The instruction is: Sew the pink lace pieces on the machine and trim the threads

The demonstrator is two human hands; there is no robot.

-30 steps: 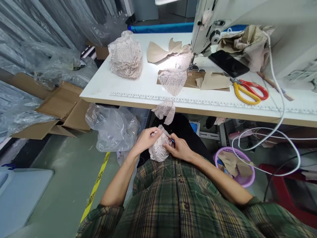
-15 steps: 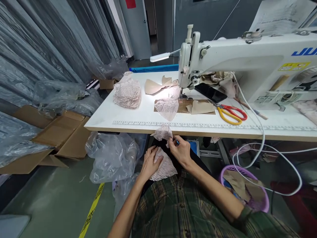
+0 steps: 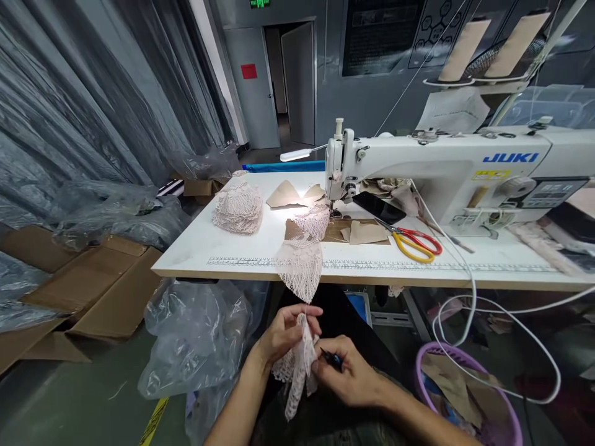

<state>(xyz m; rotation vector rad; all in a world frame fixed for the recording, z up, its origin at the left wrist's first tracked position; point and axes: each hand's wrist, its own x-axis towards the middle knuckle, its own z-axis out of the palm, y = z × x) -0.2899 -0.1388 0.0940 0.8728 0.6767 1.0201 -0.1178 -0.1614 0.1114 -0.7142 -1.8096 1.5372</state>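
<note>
My left hand (image 3: 284, 337) is closed on a pale pink lace piece (image 3: 297, 365) above my lap, with the lace folded and hanging below the fingers. My right hand (image 3: 348, 375) meets the lace from the other side, its fingers wrapped round small dark thread snips (image 3: 331, 357), mostly hidden by the grip. A second lace piece (image 3: 302, 269) hangs over the table's front edge, its point just above my left fingers. A thin thread seems to join the two pieces. That lace runs back to the needle of the white sewing machine (image 3: 337, 179).
On the white table (image 3: 186, 254) stand a lace stack (image 3: 238, 207), beige fabric pieces (image 3: 283, 195), scissors (image 3: 416, 243) and a black phone (image 3: 379, 207). A purple basket (image 3: 506, 409) of scraps is low right. Plastic bags (image 3: 195, 341) and an open cardboard box (image 3: 93, 285) lie left.
My view has tilted up. My left hand has come off the lace lying on my lap and now pinches a gathered piece. The lace from the machine now hangs over the edge.
</note>
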